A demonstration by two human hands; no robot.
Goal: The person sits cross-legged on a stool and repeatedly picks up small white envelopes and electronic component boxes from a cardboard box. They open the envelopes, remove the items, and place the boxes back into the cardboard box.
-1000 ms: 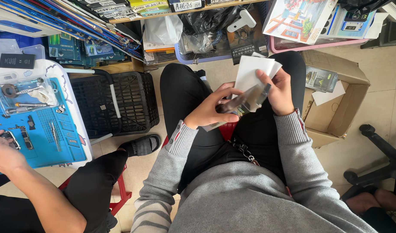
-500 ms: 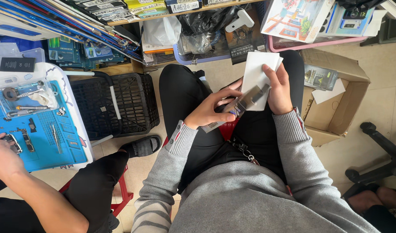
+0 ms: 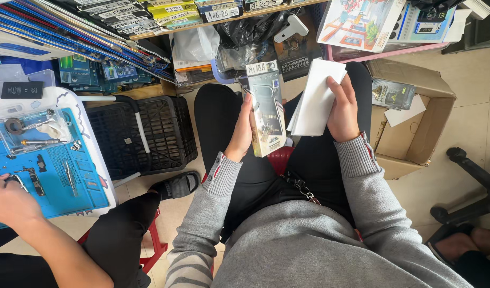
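My left hand holds a flat rectangular retail package upright over my lap, its printed face towards me. My right hand grips a stack of white paper sleeves beside it, a little to the right. The two items are apart, with a small gap between them. I am seated in dark trousers and a grey sweater.
An open cardboard box with a small packet stands on the floor at right. A black plastic basket sits at left. Another person's hand works at a blue repair mat. Shelves of packaged goods run along the top.
My hands have separated: the left one pulled the package out and turned it upright, while the right keeps the white sleeves. The view has shifted slightly downward.
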